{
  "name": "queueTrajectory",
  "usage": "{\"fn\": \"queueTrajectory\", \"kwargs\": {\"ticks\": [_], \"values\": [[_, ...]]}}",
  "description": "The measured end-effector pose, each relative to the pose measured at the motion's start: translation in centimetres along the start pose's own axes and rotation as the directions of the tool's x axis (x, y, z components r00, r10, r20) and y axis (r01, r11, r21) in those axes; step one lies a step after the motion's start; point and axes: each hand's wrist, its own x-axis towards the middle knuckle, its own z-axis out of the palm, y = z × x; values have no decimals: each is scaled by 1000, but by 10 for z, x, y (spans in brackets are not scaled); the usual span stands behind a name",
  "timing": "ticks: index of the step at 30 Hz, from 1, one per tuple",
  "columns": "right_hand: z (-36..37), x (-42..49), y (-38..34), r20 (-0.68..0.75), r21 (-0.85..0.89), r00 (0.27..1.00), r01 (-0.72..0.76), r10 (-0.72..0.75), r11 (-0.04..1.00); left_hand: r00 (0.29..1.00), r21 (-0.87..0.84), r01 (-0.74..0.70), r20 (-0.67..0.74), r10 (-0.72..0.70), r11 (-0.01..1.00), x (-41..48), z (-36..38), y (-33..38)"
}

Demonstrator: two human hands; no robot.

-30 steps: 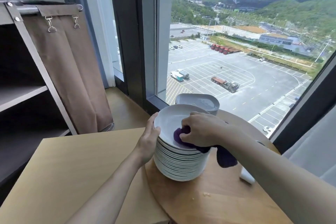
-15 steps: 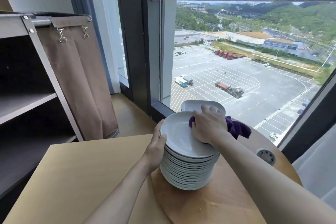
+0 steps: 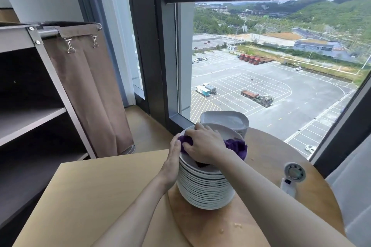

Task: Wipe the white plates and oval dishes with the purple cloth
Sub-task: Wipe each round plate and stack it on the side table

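Reference item: the plate stack [image 3: 204, 188], a tall pile of white round plates.

1. Near side of the plate stack: a few crumbs [image 3: 237, 225] lie on the round wooden table [image 3: 271, 226], which carries the stack. Both forearms enter from the lower edge of the view and reach up to the stack.
2. Left of the plate stack: a rectangular light-wood tabletop [image 3: 90, 196] meets the round table.
3. Left flank of the plate stack: the left hand [image 3: 173, 158] rests flat against the upper rims, fingers extended, thumb tip beside the cloth. It holds nothing.
4. Top of the plate stack: the right hand [image 3: 204, 144] lies palm down on the uppermost plate, fingers curled round the purple cloth [image 3: 236, 146] and pressing it onto the plate face. Part of the cloth shows at the left fingertips; the rest bunches out toward the right rim.
5. Right of the plate stack: a small white device with a round head [image 3: 293, 176] lies on the round table, well apart from the plates.
6. Directly behind the plate stack: the oval dishes [image 3: 224, 121] stand in a shorter pile, just beside it.
7. Far left of the plate stack: a grey shelf cart [image 3: 30, 116] with a brown fabric bag [image 3: 94, 96] clipped to its rail.
8. Beyond the plate stack: a dark-framed window [image 3: 160, 56] overlooks a car park [image 3: 261, 90].
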Motion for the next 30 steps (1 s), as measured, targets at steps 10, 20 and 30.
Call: {"fn": "queueTrajectory", "kwargs": {"ticks": [10, 20, 30], "values": [[-50, -37, 11, 322, 0, 947, 22, -20, 1000, 1000, 87, 22, 16, -24, 996, 4, -2, -8], [-64, -43, 56, 211, -266, 945, -192, 252, 945, 1000, 31, -6, 12, 6, 1000, 10, -6, -13], [-16, 3, 60, -129, -429, 983, -175, 131, 886, 999, -39, -35, -4, 35, 999, 14, 0, -20]]}}
